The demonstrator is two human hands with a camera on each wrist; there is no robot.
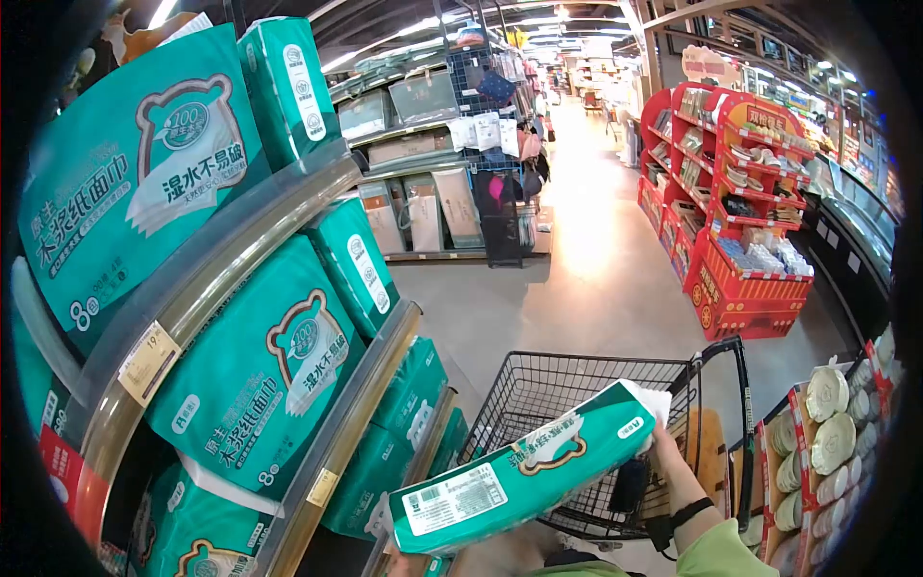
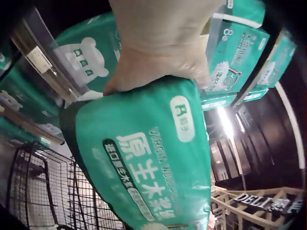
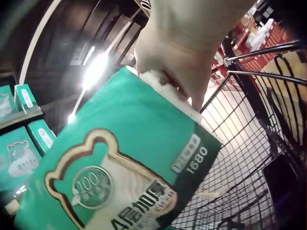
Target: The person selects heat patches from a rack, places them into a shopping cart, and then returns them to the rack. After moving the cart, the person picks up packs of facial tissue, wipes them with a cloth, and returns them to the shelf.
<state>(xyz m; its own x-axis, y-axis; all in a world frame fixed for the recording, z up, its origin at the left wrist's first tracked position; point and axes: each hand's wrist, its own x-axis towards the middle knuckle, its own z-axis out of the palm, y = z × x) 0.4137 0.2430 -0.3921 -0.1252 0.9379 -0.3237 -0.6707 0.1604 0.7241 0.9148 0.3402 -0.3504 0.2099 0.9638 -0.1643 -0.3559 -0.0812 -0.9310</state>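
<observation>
A large green tissue pack (image 1: 538,462) is held tilted between both hands, in front of the body and partly over the cart. The right hand (image 1: 670,468) grips its white upper right end; in the right wrist view the hand (image 3: 177,62) has its fingers bent over the pack's (image 3: 139,115) edge. In the left wrist view the left hand (image 2: 158,67) grips the opposite end of the pack (image 2: 144,143). The head view shows only a little of the left hand (image 1: 406,563), at the pack's lower left corner.
A wire shopping cart (image 1: 548,380) stands just ahead, beyond the pack. Shelves with green tissue packs (image 1: 260,370) rise on the left. Red display racks (image 1: 755,279) stand at the right, bowls (image 1: 832,442) at the lower right. An aisle (image 1: 586,221) runs ahead.
</observation>
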